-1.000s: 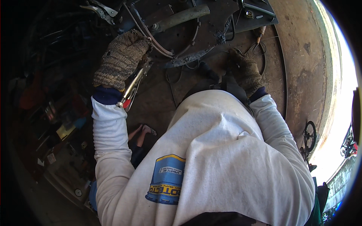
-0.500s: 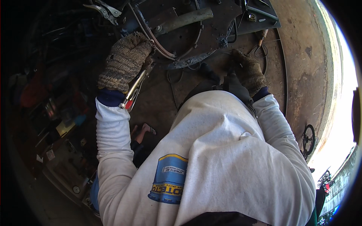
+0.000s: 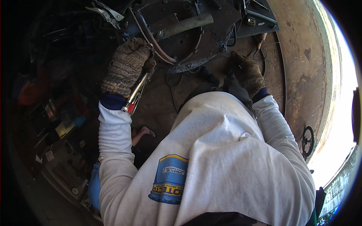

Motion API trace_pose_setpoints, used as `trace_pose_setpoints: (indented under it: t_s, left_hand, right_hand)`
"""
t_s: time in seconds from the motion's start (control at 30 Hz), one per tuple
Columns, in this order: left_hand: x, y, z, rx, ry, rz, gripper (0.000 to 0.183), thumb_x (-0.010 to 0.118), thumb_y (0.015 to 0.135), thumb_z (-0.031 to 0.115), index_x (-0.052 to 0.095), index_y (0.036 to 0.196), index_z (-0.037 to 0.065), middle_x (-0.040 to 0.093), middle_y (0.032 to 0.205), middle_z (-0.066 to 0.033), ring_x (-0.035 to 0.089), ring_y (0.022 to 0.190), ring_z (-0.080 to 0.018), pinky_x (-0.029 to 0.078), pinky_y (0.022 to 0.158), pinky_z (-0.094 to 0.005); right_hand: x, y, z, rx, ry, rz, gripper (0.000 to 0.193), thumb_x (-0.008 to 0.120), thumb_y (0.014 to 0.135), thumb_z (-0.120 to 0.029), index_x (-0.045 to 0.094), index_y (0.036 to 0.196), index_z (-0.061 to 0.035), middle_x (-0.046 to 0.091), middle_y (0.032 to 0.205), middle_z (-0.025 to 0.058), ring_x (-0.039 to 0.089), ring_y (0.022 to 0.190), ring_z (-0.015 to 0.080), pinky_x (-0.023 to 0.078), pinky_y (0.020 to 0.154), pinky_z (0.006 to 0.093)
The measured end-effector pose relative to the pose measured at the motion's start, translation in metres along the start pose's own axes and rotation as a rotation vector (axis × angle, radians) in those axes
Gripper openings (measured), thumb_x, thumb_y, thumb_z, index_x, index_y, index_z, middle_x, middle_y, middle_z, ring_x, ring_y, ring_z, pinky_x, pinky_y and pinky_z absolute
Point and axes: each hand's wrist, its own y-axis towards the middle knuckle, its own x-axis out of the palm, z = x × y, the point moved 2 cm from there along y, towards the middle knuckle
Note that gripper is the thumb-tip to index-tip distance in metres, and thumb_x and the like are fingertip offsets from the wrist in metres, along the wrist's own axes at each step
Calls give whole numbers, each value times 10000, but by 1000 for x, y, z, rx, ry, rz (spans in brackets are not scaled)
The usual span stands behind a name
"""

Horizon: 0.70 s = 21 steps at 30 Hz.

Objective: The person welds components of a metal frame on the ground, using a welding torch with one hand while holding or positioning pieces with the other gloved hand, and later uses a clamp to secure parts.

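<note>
My left hand, in a worn brown knit glove, is closed at the left side of a curved metal strip. What its curled fingers hold is hidden. Locking pliers with a bright handle run from beside the thumb down along the wrist; I cannot tell whether the hand grips them. The strip forms part of a ring on a dark steel plate, with a thick pipe across it. My right hand, gloved alike, is beside my knee right of the plate, its fingers curled; their contents are lost in shadow.
A second pair of locking pliers is at the plate's upper left. Cables trail on the floor near an orange-brown handled tool. Another person's foot shows at the left. A bicycle wheel stands at the right.
The left hand and the pliers beside it appear slightly lower and farther right, with the plate also shifted a little down in view. The right hand has hardly moved. The other person's foot has turned slightly.
</note>
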Motion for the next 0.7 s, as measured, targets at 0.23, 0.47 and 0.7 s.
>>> trace_pose_setpoints:
  t_s: [0.23, 0.47, 0.7]
  left_hand:
    - [-3, 2, -11, -43, -131, -36, 131, 608, 999, 165, 659, 967, 50, 678, 772, -45, 672, 674, -149, 545, 629, -307]
    - [-1, 1, -11, -33, -118, -30, 141, 610, 998, 177, 667, 952, 57, 692, 777, -52, 676, 676, -149, 546, 637, -308]
    - [1, 2, -8, -43, 11, 4, 128, 626, 988, 180, 675, 944, 71, 670, 766, -29, 661, 672, -134, 540, 605, -300]
  right_hand:
    - [-4, 6, -7, -43, -41, 3, 415, 668, 897, -254, 591, 1250, -50, 721, 974, 132, 687, 978, 345, 552, 819, 446]
    - [-14, 12, -21, 59, 25, -95, 381, 628, 934, -171, 607, 1288, -30, 709, 1086, 183, 681, 1052, 353, 542, 897, 422]
    - [-19, 22, -44, -54, 0, -107, 265, 658, 891, -147, 698, 1137, -56, 722, 970, 162, 693, 935, 362, 564, 830, 424]
